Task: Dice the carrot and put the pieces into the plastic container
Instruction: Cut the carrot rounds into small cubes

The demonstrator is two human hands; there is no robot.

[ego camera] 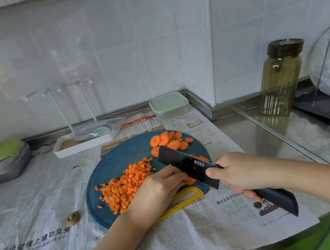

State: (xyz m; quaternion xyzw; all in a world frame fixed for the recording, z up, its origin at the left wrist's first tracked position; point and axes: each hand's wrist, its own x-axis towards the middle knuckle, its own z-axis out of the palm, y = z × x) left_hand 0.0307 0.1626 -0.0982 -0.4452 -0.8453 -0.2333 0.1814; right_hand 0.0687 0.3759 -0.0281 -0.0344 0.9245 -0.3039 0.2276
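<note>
A round blue cutting board point(117, 157) lies on newspaper. A heap of diced carrot point(126, 183) covers its left middle, and round carrot slices point(169, 140) lie at its far right. My left hand point(159, 189) holds down carrot pieces point(189, 180) against the board with curled fingers, right beside the blade. My right hand point(235, 174) grips the handle of a black knife point(185, 162), its blade angled over the carrot under my left fingers. The plastic container point(169, 105), with a pale green lid on, stands behind the board by the wall.
A white rack tray point(84, 141) with coloured items sits behind the board. A grey box with a green lid point(2, 160) stands at the left, a carrot end point(73, 217) on the newspaper. A tall jar point(281, 79), a glass lid and a white rack stand on the right.
</note>
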